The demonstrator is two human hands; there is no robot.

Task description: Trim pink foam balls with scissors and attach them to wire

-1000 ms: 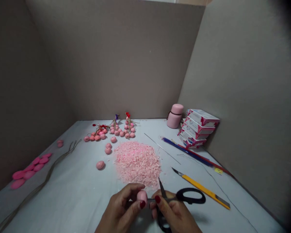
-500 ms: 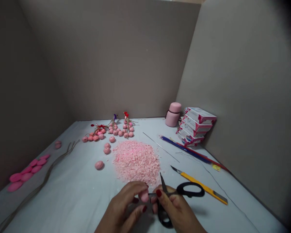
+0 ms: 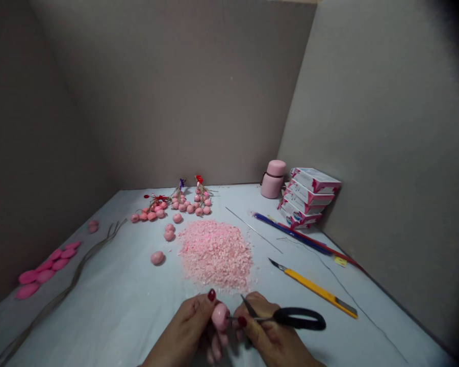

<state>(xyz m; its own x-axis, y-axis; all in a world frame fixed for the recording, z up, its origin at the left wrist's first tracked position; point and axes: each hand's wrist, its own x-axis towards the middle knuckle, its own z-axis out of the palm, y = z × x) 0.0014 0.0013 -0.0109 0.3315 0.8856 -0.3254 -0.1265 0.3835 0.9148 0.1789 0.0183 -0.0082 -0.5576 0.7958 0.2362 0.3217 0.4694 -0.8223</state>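
My left hand (image 3: 189, 329) pinches a small round pink ball (image 3: 221, 316) between thumb and fingers at the bottom middle. My right hand (image 3: 270, 336) grips black-handled scissors (image 3: 286, 318), their blades slightly apart and one tip touching the ball's right side. Both hands hover just above the pale table, right in front of a heap of pink shavings (image 3: 215, 252).
A yellow utility knife (image 3: 315, 288) lies right of the hands, with a thin wire (image 3: 254, 231), blue and red rods (image 3: 298, 235), stacked boxes (image 3: 309, 198) and a pink jar (image 3: 273, 179) beyond. Loose pink balls (image 3: 157, 258), tied bunches (image 3: 176, 204), flat pink discs (image 3: 42, 270) and twine (image 3: 61, 293) lie left.
The left hand turned the ball so the thumb is now on top. The scissors tilted flatter and dropped slightly, handles swinging right.
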